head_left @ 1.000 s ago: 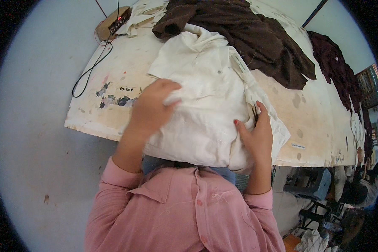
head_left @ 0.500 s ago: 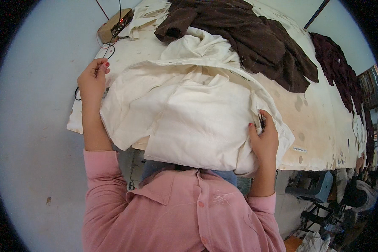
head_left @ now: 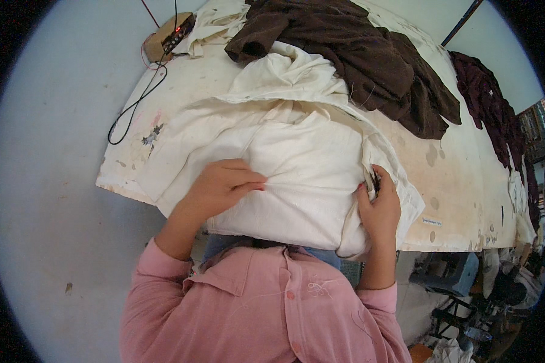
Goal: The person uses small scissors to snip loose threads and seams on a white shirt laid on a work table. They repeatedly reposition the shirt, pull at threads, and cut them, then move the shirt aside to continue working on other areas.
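The left hand [head_left: 221, 187] lies flat, fingers [head_left: 245, 180] extended and gripping nothing, pressing the cream garment [head_left: 303, 175] at the desk's [head_left: 466, 187] near edge. The right hand [head_left: 378, 209] pinches its right fold; the garment's long axis runs left to right between them.

Head camera looks steeply down, close over the table [head_left: 466, 199].

- Two bare hands: the left hand [head_left: 221, 187] and the right hand [head_left: 378, 209], both on the cream fabric.
- One large cream cloth [head_left: 297, 175] spread on the table.
- One worn white table [head_left: 466, 193].
- Two dark brown garments: one [head_left: 357, 60] heaped at the table's middle, another [head_left: 487, 103] farther right.
- One small wooden box [head_left: 163, 39] with one black cable [head_left: 136, 103].
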`<state>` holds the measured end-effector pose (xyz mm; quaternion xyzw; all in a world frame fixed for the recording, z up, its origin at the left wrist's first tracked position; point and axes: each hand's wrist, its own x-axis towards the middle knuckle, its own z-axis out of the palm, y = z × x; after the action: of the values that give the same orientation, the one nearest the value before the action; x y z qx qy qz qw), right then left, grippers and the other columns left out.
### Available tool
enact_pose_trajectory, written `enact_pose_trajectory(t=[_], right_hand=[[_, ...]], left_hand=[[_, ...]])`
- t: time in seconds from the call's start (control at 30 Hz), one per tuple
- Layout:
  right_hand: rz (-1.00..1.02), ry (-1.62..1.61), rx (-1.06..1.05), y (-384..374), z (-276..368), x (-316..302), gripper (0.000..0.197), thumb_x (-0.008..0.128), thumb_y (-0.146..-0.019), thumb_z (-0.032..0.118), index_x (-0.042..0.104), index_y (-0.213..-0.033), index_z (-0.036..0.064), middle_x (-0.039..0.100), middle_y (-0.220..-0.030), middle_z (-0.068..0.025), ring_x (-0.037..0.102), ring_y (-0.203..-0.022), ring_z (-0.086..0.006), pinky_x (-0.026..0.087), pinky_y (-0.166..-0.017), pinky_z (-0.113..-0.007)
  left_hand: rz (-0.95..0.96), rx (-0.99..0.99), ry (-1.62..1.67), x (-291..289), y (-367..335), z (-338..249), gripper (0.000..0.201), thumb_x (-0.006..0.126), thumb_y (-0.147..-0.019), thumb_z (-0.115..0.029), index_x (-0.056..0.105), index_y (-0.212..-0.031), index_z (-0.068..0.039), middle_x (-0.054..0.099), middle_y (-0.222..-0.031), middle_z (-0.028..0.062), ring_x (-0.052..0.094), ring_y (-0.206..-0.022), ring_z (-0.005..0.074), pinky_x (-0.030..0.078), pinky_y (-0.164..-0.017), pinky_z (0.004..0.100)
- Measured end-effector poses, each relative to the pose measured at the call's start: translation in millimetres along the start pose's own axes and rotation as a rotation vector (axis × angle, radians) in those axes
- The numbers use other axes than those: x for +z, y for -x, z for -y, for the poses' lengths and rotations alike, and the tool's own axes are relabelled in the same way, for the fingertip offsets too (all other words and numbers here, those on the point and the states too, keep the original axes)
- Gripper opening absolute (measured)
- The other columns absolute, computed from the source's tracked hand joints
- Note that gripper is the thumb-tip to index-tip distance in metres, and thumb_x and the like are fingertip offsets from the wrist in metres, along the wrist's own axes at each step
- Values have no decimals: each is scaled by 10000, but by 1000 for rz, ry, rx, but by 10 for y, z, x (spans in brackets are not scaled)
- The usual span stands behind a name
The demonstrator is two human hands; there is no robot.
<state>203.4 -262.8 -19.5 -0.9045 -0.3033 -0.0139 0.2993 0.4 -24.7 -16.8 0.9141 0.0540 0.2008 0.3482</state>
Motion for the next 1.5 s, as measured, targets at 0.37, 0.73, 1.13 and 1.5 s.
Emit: enact_pose_trajectory(t=[0.37,0.73,1.13,1.5], right_hand=[[207,-144,-93,-194,29,-326,550,719,-796,278,539,-1258,41,628,-1110,-196,622,-986,-362,494,-840,-409],[173,-492,65,-998,-350,-124,210,629,-879,163,645,-1003,-6,643,-835,-34,560,-737,-137,454,-711,-268],[266,-1015,-104,-929,-172,-744,252,688,-881,292,642,-915,46,598,-812,31,512,-701,-57,399,-625,-202],[238,-880,-145,-1158,34,-959,229,748,-803,166,636,-945,27,603,-820,7,540,-732,-81,432,-661,-221]], left_hand=[[-1007,-250,-253,-925,-28,221,292,640,-885,-68,615,-1175,-52,647,-1117,93,616,-1010,179,505,-851,326],[58,-443,305,-703,-1369,181,289,612,-851,-228,658,-1074,-49,669,-1015,51,604,-951,140,450,-865,250],[10,-414,782,-945,-1205,-128,284,621,-858,-213,657,-1038,3,671,-973,62,615,-860,115,489,-755,249],[202,-333,846,-990,-1183,-169,386,680,-869,-220,612,-1186,-11,663,-1077,59,629,-926,109,501,-808,242]])
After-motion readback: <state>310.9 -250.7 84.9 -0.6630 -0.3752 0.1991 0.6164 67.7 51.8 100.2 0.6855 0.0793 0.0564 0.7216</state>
